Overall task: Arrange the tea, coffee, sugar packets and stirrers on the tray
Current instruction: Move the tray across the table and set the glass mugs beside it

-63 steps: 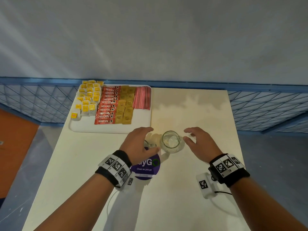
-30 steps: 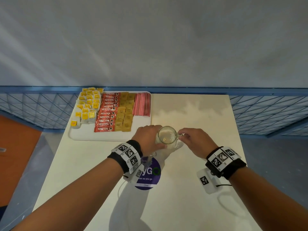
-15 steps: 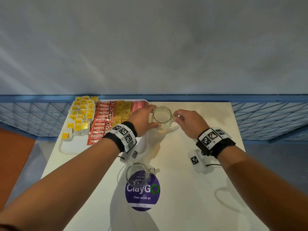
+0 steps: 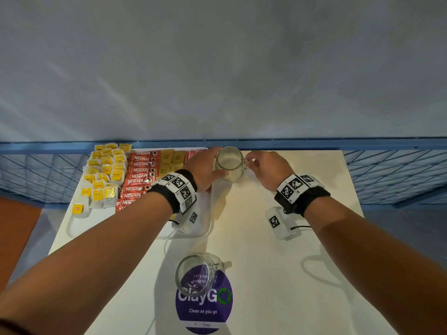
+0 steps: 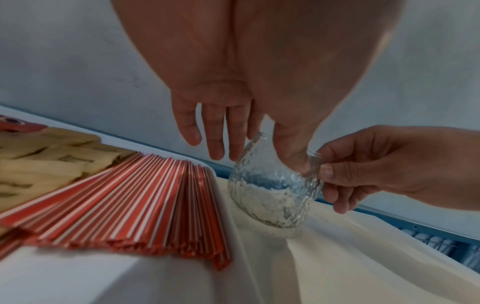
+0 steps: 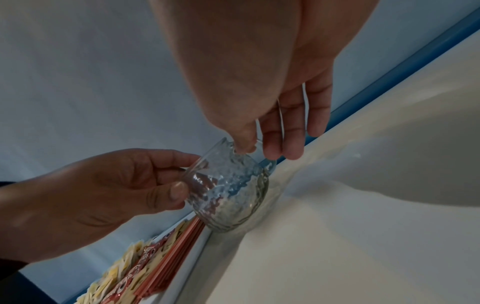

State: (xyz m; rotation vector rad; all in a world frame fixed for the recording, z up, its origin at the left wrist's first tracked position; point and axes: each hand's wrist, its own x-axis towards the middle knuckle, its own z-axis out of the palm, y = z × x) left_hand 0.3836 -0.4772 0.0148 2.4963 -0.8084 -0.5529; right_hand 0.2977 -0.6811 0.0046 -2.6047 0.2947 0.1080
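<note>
Clear textured glass describes both mugs on the cream tabletop (image 4: 278, 274). The near glass mug (image 4: 196, 272) stands on a round purple sticker (image 4: 204, 308) printed "ClayGO", at the tabletop's near centre; 2.1 s ago it was hidden under the left hand, and it has not been carried away with the other.

The far glass mug (image 4: 229, 163) was beside that sticker 2.1 s ago and has since been carried to the far edge of the tabletop, just beside the tray's right rim. It is tilted, its base touching the tabletop or close to it. The left hand (image 4: 205, 169) is curled round its body, thumb on the near side, fingers over the rim. The right hand (image 4: 267, 169) pinches the handle side between thumb and forefinger.

The white tray (image 4: 203, 228) sits at the far left, unmoved. It carries, left to right, yellow-tagged tea bags (image 4: 104, 175), red Nescafe coffee sachets (image 4: 139, 176), tan sugar packets (image 4: 171, 158) and red-and-white stirrers (image 5: 145, 197).

Beyond the tabletop runs a blue mesh railing (image 4: 387, 165), then a pale grey wall (image 4: 217, 68). An orange floor patch (image 4: 14, 228) lies at left.
</note>
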